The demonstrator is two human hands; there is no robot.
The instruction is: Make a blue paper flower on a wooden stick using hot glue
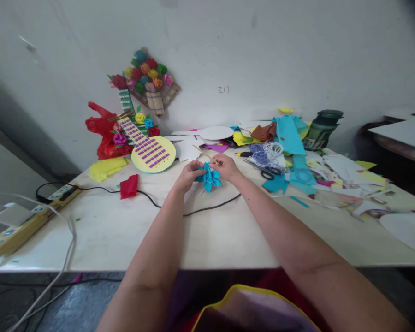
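A bright blue paper flower (pixel 211 180) is held over the middle of the table, its petals spread and facing me. My left hand (pixel 190 175) is closed on the flower's left side, thumb and fingers pinching a petal. My right hand (pixel 226 168) is closed at the flower's upper right, pinching a thin tan stick (pixel 201 151) that slants up to the left. Where the stick's lower end meets the petals is hidden by my fingers. Just left of my arms, a folded red paper piece (pixel 129 186) lies on the table.
A black cable (pixel 147 197) crosses under my forearms from a power strip (pixel 31 223). Behind are a round-bodied yellow paper guitar (pixel 154 154) and white discs (pixel 216 133). Scissors (pixel 270 172), yarn (pixel 263 154), blue paper (pixel 290 133), scraps and a dark bottle (pixel 322 130) stand right.
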